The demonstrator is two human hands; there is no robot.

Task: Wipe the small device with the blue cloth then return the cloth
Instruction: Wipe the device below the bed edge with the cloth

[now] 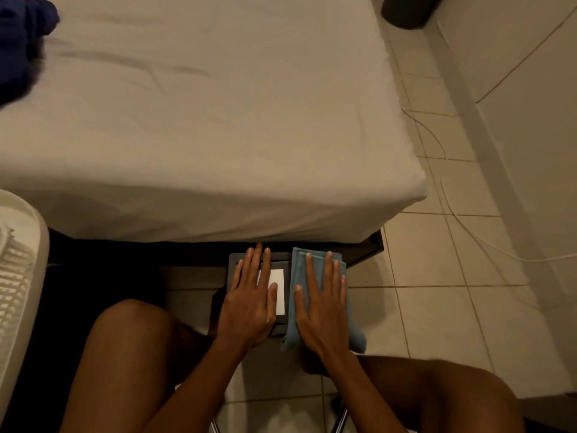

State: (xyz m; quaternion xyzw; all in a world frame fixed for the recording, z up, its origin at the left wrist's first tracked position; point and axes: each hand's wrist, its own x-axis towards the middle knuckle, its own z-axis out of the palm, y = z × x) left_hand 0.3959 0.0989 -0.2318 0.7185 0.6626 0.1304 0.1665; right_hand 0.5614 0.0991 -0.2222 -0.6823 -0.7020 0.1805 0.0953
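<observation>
1. Small device (279, 292): dark, flat, rectangular body w/ a white rectangular panel on its top face. It is seen lying flat on a dark low surface (232, 260) just in front of the bed (203, 120), at the bed's near right corner, btwn the person's knees.
2. Device partly covered by the left hand (249, 304); only the right part of the white panel and a dark border strip are visible. Further detail cannot be made out, light is dim.
3. Left grip: palm laid flat on device, fingers straight and slightly spread, pointing toward the bed. Nothing is pinched.
4. Blue cloth (296, 307): muted blue-green, folded into a long strip, laid just right of the device, touching or overlapping its right edge. Near end hangs past the surface edge toward the floor (437, 307).
5. Right hand (324, 314): pressed flat on top of the cloth, fingers extended and a little apart; cloth not gripped, only held down.
6. Hands are side by side, thumbs near each other, not touching.
7. Surroundings: bed w/ pale sheet; dark blue fabric (22, 42) at its far left corner; white slatted plastic item (18, 276) at left edge; thin white cable (462, 220) on tiled floor at right.
</observation>
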